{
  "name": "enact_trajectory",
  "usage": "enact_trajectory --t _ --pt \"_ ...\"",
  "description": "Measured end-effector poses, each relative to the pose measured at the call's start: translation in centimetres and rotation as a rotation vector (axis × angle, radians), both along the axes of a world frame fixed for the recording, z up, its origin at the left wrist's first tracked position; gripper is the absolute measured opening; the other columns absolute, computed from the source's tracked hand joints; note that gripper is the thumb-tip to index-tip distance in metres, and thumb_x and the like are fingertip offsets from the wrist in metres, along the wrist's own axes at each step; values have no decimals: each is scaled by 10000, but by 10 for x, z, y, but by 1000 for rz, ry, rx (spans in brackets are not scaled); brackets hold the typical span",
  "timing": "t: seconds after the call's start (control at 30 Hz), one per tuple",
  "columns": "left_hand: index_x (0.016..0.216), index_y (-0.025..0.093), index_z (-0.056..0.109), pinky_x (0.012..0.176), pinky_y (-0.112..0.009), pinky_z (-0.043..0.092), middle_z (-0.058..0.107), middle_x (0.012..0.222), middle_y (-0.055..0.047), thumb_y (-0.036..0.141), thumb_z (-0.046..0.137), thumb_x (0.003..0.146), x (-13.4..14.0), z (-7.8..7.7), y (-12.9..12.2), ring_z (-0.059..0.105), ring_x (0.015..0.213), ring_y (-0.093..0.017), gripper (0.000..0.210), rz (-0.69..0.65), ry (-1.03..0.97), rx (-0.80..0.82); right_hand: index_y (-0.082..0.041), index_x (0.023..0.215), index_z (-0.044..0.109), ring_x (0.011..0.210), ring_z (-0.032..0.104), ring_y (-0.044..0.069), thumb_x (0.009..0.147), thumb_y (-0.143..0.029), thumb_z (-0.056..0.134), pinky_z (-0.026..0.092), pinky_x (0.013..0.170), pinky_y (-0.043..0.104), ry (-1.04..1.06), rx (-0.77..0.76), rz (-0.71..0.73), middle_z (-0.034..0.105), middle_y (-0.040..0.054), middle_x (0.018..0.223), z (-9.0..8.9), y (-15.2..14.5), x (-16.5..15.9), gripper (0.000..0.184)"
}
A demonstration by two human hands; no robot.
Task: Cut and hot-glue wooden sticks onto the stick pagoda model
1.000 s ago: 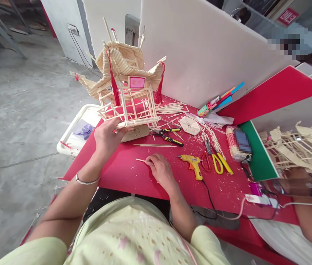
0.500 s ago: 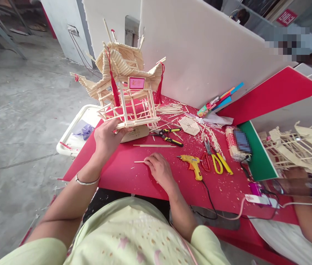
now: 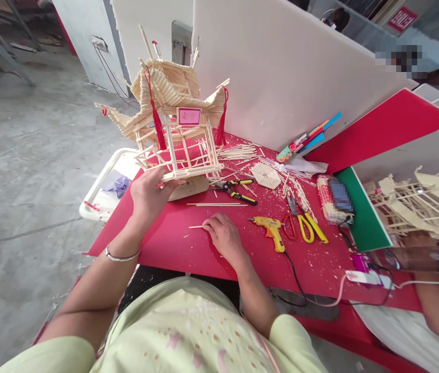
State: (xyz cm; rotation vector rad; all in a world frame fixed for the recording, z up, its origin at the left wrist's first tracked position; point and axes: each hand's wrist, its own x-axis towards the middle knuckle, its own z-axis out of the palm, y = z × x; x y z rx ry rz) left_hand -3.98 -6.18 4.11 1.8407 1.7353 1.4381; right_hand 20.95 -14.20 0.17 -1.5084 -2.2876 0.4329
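A pavilion model [image 3: 173,124] built from thin wooden sticks, with red tassels and a small pink sign, stands tilted at the far left of the red table [image 3: 173,243]. My left hand [image 3: 147,194] grips its base at the near corner. My right hand [image 3: 223,237] rests on the table with its fingertips pinching the end of a short wooden stick [image 3: 195,227] that lies flat. A longer stick [image 3: 217,204] lies just beyond it.
Black-and-yellow cutters [image 3: 235,190], a yellow glue gun [image 3: 272,232] with its cord, yellow scissors [image 3: 307,225], loose sticks and shavings lie to the right. A white tray [image 3: 105,184] sits left of the table. Another person's hand [image 3: 417,243] holds a second model [image 3: 417,207] at right.
My right hand has shifted the short stick slightly on the table. The view has drifted a little; my left hand stays on the model's base.
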Motion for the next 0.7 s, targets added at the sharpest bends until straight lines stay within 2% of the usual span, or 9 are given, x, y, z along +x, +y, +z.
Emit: enact_trajectory --t 0.27,0.5,0.7 --pt "877 213 712 707 -292 439 698 803 -23 384 713 883 0 1 -1 644 773 -191 171 -10 -7 28 -253 1052 727 1037 644 225 1081 -310 543 529 900 331 0 29 -25 669 69 1048 -6 2 3 195" --pt "844 213 708 680 -297 428 677 763 -21 476 704 901 1 0 0 620 734 -182 269 -4 -4 31 -245 1062 730 1036 641 221 1086 -316 534 524 904 329 24 44 -31 669 72 1044 -9 3 3 209" --pt "928 217 739 706 -294 456 712 824 -33 493 710 907 1 -1 0 651 785 -193 278 -4 -9 15 -250 1064 729 1026 643 221 1092 -329 517 521 888 324 9 51 -33 663 71 1036 -9 4 3 228"
